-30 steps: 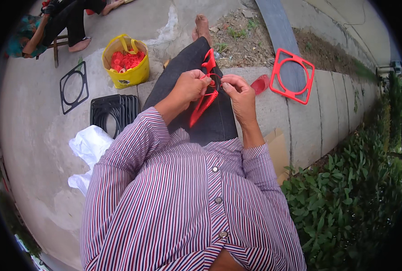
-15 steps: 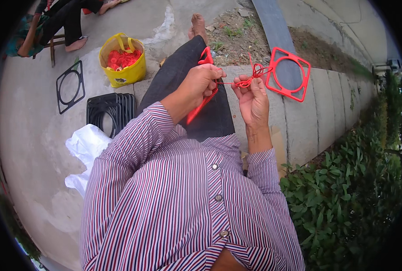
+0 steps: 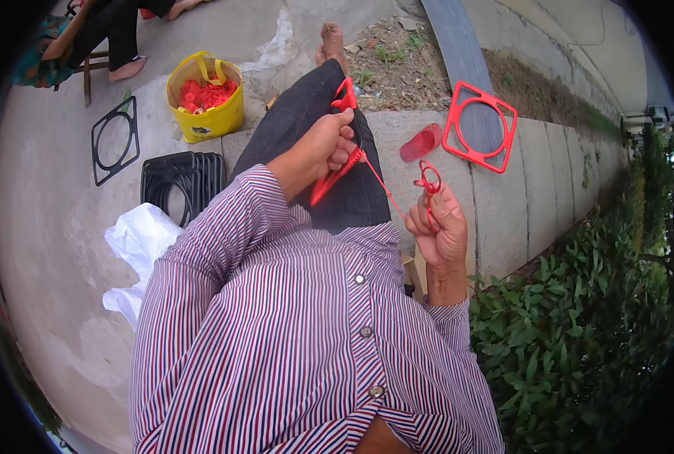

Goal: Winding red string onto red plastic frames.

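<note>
Over my thigh, my left hand (image 3: pixel 323 147) is closed on a red plastic frame (image 3: pixel 327 186) that stands nearly edge-on, with red cord wound in tight turns along its edge. A taut strand of cord runs from there down to my right hand (image 3: pixel 443 227). Its fingers are closed round a looped bundle of red cord (image 3: pixel 428 178), whose loops stick up above the fingertips. Beyond that hand is another red frame (image 3: pixel 506 147), square with a round opening. Part of the left-hand frame is hidden by my fingers.
A yellow bucket (image 3: pixel 223 125) holds red material. Left of my leg are a stack of black frames (image 3: pixel 214 178), a single black frame (image 3: pixel 95 155) and a white plastic bag (image 3: pixel 136 242). A reddish slipper (image 3: pixel 421 142) lies ahead; bushes (image 3: pixel 549 325) grow at right. Another person sits far left.
My right hand has drawn back toward me and slightly right with the cord bundle, stretching the strand between the hands. The slipper behind it now shows. My left hand has shifted slightly.
</note>
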A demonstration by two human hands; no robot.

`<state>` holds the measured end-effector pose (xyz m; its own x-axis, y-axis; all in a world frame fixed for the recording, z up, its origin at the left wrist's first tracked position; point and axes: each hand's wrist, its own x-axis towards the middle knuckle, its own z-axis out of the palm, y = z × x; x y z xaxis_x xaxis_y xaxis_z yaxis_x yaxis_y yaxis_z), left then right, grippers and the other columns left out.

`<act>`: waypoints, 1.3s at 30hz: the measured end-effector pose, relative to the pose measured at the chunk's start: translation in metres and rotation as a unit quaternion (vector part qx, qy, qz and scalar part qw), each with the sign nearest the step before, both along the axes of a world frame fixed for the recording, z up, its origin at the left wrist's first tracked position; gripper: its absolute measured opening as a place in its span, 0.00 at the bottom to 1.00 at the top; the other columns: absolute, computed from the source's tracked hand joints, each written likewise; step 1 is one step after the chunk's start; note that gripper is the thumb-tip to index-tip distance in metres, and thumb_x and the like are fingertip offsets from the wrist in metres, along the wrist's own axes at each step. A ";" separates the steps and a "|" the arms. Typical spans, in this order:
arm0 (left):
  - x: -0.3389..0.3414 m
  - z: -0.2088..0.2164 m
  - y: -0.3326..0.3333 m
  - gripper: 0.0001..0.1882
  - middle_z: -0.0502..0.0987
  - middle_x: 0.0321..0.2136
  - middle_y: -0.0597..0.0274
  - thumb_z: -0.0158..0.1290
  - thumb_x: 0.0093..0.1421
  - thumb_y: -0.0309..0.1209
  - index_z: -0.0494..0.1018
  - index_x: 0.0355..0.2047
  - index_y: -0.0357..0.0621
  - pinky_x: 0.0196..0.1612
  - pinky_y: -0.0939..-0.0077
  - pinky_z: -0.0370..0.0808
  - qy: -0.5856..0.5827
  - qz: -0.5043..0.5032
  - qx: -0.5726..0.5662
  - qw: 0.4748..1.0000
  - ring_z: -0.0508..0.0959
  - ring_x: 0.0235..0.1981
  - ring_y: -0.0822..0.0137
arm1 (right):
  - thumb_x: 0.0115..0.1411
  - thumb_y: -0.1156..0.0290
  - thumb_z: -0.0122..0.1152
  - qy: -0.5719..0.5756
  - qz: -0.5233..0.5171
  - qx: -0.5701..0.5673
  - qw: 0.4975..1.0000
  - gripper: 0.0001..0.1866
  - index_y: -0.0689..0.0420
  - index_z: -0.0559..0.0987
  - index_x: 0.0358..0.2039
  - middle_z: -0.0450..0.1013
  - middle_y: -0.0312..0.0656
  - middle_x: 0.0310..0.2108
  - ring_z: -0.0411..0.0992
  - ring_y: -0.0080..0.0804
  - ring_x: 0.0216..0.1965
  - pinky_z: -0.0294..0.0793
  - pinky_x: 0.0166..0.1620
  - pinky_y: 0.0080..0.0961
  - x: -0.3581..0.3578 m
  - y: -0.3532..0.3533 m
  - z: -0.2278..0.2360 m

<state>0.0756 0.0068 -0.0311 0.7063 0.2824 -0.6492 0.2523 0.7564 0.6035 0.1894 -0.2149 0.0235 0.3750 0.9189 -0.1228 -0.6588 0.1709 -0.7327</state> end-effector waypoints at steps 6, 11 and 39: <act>-0.009 0.000 -0.014 0.16 0.71 0.20 0.63 0.46 0.64 0.46 0.64 0.28 0.47 0.13 0.82 0.52 -0.010 0.031 -0.048 0.998 0.57 0.11 0.78 | 0.67 0.61 0.48 0.120 -0.107 0.062 0.985 0.11 0.56 0.71 0.36 0.55 0.29 0.14 0.49 0.17 0.14 0.51 0.23 0.18 0.030 -0.016 -0.038; -0.016 0.010 -0.020 0.19 0.70 0.23 0.72 0.63 0.53 0.29 0.69 0.42 0.39 0.25 0.87 0.64 -0.130 -0.072 0.345 0.927 0.65 0.21 0.83 | 0.68 0.59 0.45 0.077 -0.030 -0.065 0.994 0.14 0.56 0.71 0.35 0.58 0.30 0.14 0.52 0.18 0.15 0.53 0.23 0.18 -0.008 0.037 -0.037; -0.029 -0.023 -0.032 0.10 0.77 0.27 0.64 0.61 0.53 0.24 0.72 0.35 0.37 0.31 0.83 0.72 -0.026 -0.074 0.372 0.925 0.75 0.29 0.78 | 0.63 0.72 0.55 -0.060 -0.163 0.066 0.983 0.07 0.60 0.74 0.40 0.74 0.43 0.34 0.73 0.35 0.35 0.69 0.48 0.28 -0.013 0.060 -0.017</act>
<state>0.0466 -0.0250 -0.0543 0.7982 0.5348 -0.2773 0.2751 0.0860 0.9576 0.1761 -0.1553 0.0064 0.6568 0.7522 0.0536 -0.4626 0.4580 -0.7591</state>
